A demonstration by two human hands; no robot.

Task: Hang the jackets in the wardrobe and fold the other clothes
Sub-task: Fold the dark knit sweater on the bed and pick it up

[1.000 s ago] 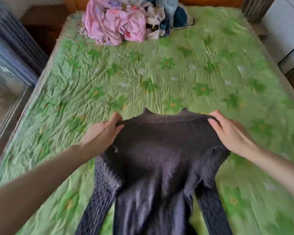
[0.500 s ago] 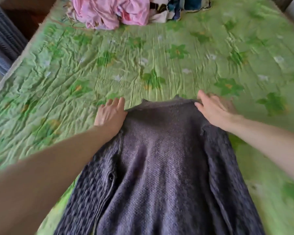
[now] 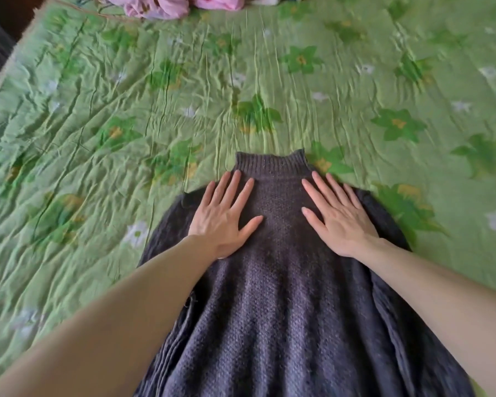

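In the head view, a dark knitted sweater (image 3: 284, 296) is being laid out on the green flowered bedspread (image 3: 126, 110), and it is being pressed flat by the left hand (image 3: 224, 216) and the right hand (image 3: 338, 216), both with fingers straight and spread, nothing being gripped. The step is probably best done by sweeping the palms outward and down, so that wrinkles are being pushed off before any fold. The sweater is lying directly under both palms, its ribbed collar (image 3: 271, 164) just beyond the fingertips, while a pink garment (image 3: 166, 7) is lying well apart at the far edge.
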